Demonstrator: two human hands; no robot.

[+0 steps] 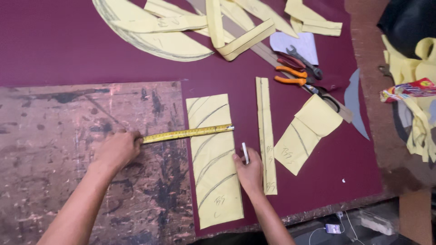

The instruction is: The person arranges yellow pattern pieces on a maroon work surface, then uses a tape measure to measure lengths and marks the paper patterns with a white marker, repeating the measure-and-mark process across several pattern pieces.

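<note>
A person's left hand grips the case end of a yellow tape measure, its blade stretched rightward across the top of a yellow paper pattern piece marked with curved pencil lines. The right hand, fingers closed around a white marker, rests at the piece's right edge. The pattern lies on maroon cloth covering the surface, beside a worn brown board. A narrow yellow strip lies just right; orange-handled pliers sit well beyond.
</note>
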